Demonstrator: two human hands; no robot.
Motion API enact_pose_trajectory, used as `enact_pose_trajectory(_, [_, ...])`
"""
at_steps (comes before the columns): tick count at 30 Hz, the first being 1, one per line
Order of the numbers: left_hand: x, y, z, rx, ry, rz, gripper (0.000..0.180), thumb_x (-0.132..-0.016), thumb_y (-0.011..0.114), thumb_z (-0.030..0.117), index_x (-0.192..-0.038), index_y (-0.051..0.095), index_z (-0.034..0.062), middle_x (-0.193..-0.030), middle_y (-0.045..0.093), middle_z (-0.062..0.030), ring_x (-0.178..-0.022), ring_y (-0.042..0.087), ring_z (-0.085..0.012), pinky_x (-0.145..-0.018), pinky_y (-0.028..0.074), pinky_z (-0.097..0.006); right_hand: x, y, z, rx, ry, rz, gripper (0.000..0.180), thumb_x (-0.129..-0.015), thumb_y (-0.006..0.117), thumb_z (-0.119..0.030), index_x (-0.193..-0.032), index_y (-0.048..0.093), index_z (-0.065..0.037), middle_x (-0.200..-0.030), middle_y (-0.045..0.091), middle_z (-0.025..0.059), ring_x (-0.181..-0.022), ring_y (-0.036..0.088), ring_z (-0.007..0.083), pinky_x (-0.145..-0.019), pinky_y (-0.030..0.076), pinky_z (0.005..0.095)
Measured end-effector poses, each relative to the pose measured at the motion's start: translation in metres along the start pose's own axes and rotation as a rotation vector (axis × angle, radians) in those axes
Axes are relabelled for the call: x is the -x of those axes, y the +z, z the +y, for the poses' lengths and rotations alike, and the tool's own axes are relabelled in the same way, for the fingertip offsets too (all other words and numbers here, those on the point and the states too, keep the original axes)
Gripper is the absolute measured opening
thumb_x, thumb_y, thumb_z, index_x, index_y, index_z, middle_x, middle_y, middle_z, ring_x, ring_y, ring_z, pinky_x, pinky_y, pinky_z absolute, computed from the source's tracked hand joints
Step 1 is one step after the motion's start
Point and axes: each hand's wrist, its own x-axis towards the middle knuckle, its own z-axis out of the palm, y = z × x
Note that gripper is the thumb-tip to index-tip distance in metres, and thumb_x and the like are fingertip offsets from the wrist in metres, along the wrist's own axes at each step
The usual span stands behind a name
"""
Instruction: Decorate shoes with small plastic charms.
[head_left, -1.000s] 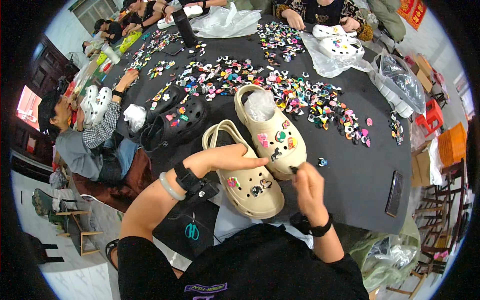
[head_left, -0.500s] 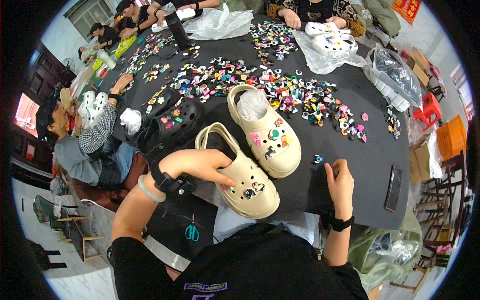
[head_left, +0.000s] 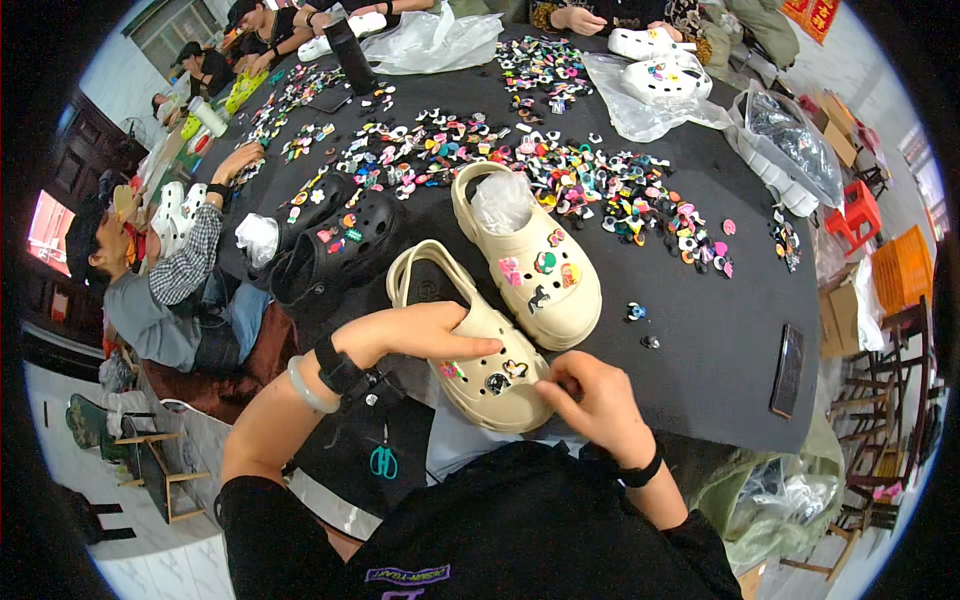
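A beige clog lies tilted at the table's near edge, with a few shoe charms on its upper. My left hand grips it, thumb stretched across the top and fingers hidden inside the opening. At its toe is my right hand, fingers curled in and thumb tip against the clog's edge; whether a small piece sits in those fingers is hidden. The matching beige clog, stuffed with clear plastic and decorated with charms, stands just beyond. A small blue charm and a dark charm lie to its right.
Several colourful charms spread across the black table. Black clogs stand to the left. A phone lies at right, and teal scissors are below left. Other people sit around the table, with white clogs at the far side.
My right hand has moved left from beside the blue charm to the near clog's toe, uncovering the dark charm. My left thumb has shifted up and right across the clog.
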Motion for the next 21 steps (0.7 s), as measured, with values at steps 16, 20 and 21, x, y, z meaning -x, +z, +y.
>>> enact_pose_trajectory(16, [-0.008, 0.006, -0.01, 0.658, 0.051, -0.449, 0.055, -0.08, 0.075, 0.01, -0.129, 0.051, 0.0019, -0.112, 0.064, -0.0059, -0.092, 0.061, -0.0127, -0.07, 0.052, -0.027, -0.019, 0.02, 0.007, -0.053, -0.106, -0.078, 0.047, -0.07, 0.082, -0.037, -0.082, 0.05, -0.003, -0.067, 0.052, 0.0109, -0.057, 0.054, 0.0272, -0.054, 0.044, 0.0355])
enact_pose_trajectory(20, [-0.009, 0.018, -0.017, 0.836, 0.083, -0.4, 0.055, -0.082, 0.073, 0.012, -0.131, 0.051, 0.0021, -0.126, 0.059, -0.0094, -0.111, 0.058, -0.017, -0.098, 0.044, -0.032, -0.02, 0.021, 0.005, -0.022, -0.162, -0.136, 0.047, -0.071, 0.081, -0.039, -0.08, 0.051, -0.004, -0.067, 0.053, 0.0101, -0.057, 0.055, 0.0275, -0.053, 0.044, 0.0361])
enact_pose_trajectory(21, [-0.009, 0.017, -0.014, 0.854, 0.037, -0.387, 0.051, -0.085, 0.071, 0.015, -0.13, 0.051, 0.0024, -0.126, 0.059, -0.0098, -0.112, 0.058, -0.0178, -0.098, 0.044, -0.033, -0.02, 0.021, 0.005, -0.007, -0.181, -0.118, 0.048, -0.071, 0.08, -0.041, -0.079, 0.05, -0.004, -0.067, 0.053, 0.0099, -0.057, 0.056, 0.0277, -0.052, 0.044, 0.0363])
